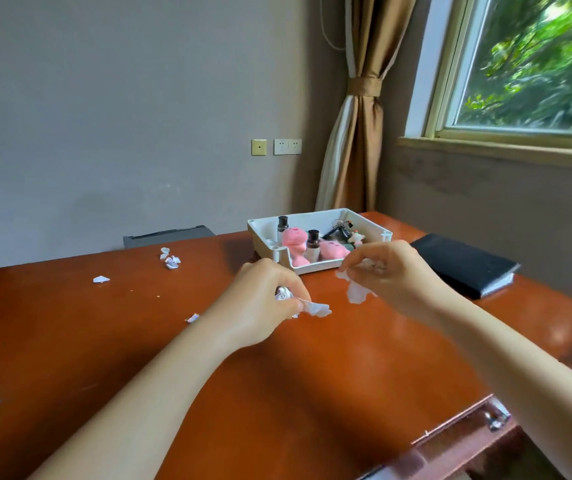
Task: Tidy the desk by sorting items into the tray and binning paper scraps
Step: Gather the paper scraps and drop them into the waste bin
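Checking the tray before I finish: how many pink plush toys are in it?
2 pink plush toys: one at the tray's front left, the other just right of it. More may be hidden.

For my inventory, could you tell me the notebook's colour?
The notebook is black, seen best in the head view.

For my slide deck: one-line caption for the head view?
Tidying: left hand and right hand pinch paper scraps over the desk, white tray behind.

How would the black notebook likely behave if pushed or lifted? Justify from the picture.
The black notebook lies flat, so it probably won't roll or tip. Its thick page block suggests stiffness and some weight. On the glossy desk it would likely slide when pushed.
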The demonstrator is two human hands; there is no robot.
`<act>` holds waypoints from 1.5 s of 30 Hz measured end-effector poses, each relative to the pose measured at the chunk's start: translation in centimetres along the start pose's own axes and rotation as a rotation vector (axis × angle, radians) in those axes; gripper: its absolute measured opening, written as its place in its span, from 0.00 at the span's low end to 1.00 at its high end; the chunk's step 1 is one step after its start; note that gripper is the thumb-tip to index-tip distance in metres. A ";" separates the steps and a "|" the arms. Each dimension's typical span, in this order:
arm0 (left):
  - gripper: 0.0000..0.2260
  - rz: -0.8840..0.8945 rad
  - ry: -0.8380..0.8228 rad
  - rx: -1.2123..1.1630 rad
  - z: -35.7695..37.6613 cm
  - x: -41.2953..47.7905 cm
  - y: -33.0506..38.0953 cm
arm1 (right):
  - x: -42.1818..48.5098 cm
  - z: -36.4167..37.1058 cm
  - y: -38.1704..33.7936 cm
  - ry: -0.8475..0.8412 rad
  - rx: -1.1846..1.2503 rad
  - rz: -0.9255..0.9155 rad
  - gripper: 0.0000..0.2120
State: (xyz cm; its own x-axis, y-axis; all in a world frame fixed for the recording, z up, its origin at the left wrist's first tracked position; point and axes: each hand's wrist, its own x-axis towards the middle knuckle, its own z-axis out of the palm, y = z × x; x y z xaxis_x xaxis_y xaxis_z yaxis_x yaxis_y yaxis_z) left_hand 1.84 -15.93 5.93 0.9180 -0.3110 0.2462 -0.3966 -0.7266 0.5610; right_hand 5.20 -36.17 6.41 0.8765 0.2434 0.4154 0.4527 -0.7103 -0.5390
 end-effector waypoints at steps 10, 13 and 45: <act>0.08 0.145 -0.215 -0.039 10.9 -1.0 8.8 | -12.2 -6.7 6.0 0.010 -0.041 0.196 0.05; 0.08 0.168 -0.305 -0.041 14.8 -1.2 11.0 | -15.9 -7.3 8.7 0.019 -0.071 0.292 0.06; 0.20 -0.231 -0.920 -0.095 44.2 -2.0 5.1 | -30.4 8.3 30.0 -0.381 0.035 0.992 0.16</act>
State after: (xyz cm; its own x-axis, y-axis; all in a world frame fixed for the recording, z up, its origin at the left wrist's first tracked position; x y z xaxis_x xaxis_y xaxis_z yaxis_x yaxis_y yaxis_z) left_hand -1.79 -46.13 -26.62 0.6012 -0.5551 -0.5748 -0.1663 -0.7905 0.5894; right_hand -6.51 -59.43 -28.48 0.8466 -0.2397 -0.4753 -0.4939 -0.6866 -0.5335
